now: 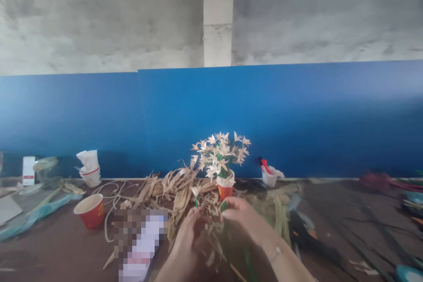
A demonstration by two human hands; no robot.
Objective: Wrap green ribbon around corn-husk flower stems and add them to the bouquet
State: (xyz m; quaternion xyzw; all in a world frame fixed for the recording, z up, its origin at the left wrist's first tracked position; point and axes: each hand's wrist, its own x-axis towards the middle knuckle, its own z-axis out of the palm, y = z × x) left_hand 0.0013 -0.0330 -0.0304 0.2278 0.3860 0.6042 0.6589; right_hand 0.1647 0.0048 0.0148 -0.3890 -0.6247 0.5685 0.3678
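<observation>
**Low in the middle of the frame, one pale flower [195,191] upright in the left hand [189,225]**

Head view: the flower's long axis runs close to vertical, its bloom pointing up and its green stem [196,203] leading down into the left fingers, which are closed around it. Just right of centre, the right hand [240,214] pinches a small green piece [224,206] between thumb and fingers; blur hides exactly what it is. The two hands are apart. Behind them, a bunch of pale flowers [222,154] rises from a red cup [226,192]. Dry husks [181,187] spread around the hands. At lower left sits an empty red tub [93,216]; right of centre, a white cup [269,179] holds something red. Across the middle runs a blue panel [280,110].
</observation>
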